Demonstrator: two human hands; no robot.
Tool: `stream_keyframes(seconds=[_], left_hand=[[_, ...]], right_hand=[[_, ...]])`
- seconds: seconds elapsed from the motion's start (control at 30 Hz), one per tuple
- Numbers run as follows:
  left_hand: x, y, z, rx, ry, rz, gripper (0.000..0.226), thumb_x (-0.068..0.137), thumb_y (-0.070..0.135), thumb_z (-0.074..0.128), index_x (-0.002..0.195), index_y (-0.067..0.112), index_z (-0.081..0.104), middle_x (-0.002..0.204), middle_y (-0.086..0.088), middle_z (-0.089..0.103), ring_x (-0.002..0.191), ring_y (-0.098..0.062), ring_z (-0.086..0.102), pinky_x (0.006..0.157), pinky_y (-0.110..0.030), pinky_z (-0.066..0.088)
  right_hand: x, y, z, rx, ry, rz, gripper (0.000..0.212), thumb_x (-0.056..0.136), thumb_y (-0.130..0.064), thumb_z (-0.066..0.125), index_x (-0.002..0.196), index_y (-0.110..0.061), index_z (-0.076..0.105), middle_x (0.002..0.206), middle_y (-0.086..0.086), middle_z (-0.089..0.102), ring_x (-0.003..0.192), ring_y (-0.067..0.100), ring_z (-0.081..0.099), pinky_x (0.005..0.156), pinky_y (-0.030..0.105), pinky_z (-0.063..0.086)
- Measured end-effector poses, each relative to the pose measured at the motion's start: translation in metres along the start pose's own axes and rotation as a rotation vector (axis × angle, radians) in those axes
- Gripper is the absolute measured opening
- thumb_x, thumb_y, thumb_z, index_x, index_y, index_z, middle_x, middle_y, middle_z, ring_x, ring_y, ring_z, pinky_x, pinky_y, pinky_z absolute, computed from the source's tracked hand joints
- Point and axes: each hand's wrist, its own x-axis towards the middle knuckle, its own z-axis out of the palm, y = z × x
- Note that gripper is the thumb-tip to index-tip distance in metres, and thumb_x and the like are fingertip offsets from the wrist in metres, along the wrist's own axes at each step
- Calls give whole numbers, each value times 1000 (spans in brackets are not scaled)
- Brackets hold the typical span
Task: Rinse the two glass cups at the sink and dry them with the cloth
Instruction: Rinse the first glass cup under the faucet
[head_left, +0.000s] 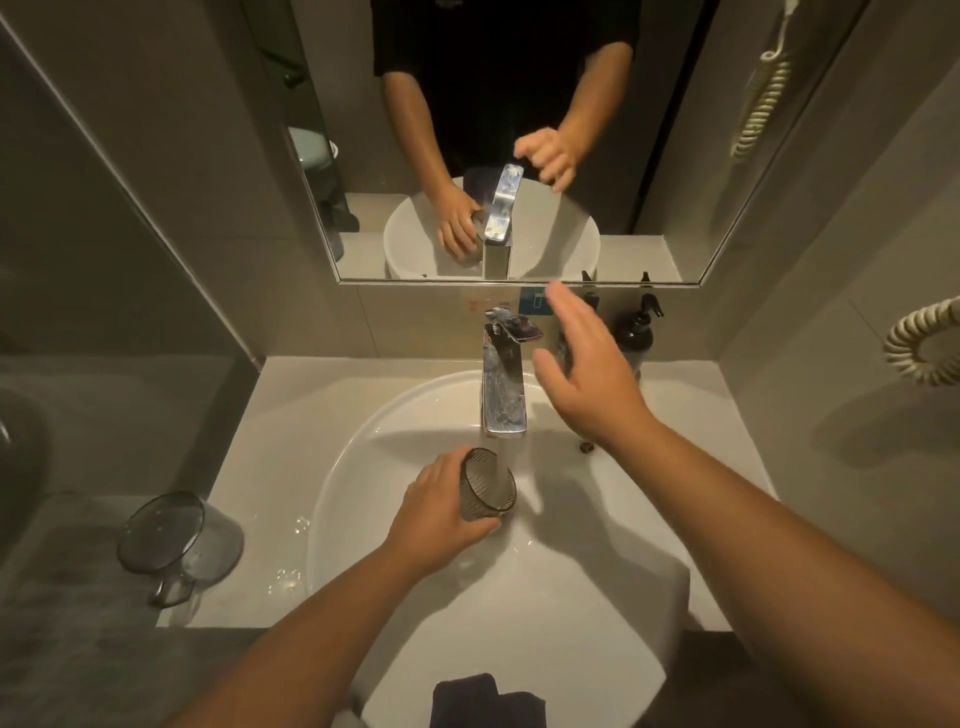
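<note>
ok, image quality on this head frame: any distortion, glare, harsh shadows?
Head view: wide-angle bend, the mirror edges and counter splay outward. Dim warm light. Bright glare on the chrome tap. The right hand and arms throw hard dark shadows across the white sink. The smoky glass cup in the left hand stays readable; the second cup on the counter is murkier.

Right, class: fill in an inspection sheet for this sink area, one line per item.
Surface: pale counter, droplets beside the basin.
Job's things: ribbed glass cup under the running tap; second cup on its side on the counter; dark cloth on the basin's near rim.
Clutter: pump bottle by the wall.
Grippers: left hand grips the cup; right hand open near the tap handle.
Cables: coiled cord, right wall.
Surroundings: mirror.
</note>
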Motion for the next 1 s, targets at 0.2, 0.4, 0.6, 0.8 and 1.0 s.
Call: stream_keyframes(seconds=[0.2,0.4,0.6,0.8,1.0], left_hand=[[-9,-1,-21,448,39,126,78,72,50,74,138,31,37,135,8,51,122,-24,48,104,-38,32],[-22,-4,-47,820,0,283,76,57,38,84,124,24,49,118,4,64,98,-30,62,85,-43,44],[-28,5,-67,1112,-77,513,79,51,23,87,122,19,52,107,1,64,87,-32,60,85,-45,42],[-39,44,-75,1538,-166,693,44,82,22,68,123,13,56,111,-5,62,105,-34,56,104,-54,35],[-53,53,-90,1337,-43,476,59,82,25,72,132,13,45,121,-5,58,114,-35,52,103,-51,35]], right_hand=[[-3,4,11,-436,-202,-248,53,97,-28,47,147,-15,35,153,6,38,143,24,30,116,39,24],[-28,5,26,-514,-213,-192,57,96,-25,48,148,-11,31,157,8,29,146,26,24,118,46,23],[-32,-6,24,-465,-229,-100,60,98,-26,45,151,-14,23,161,5,18,148,23,15,119,42,15],[-39,-12,23,-414,-222,-22,61,97,-26,45,152,-15,20,162,4,15,149,21,14,119,42,13],[-36,-18,15,-445,-267,-6,60,97,-27,45,151,-17,22,161,4,17,148,21,15,120,46,14]])
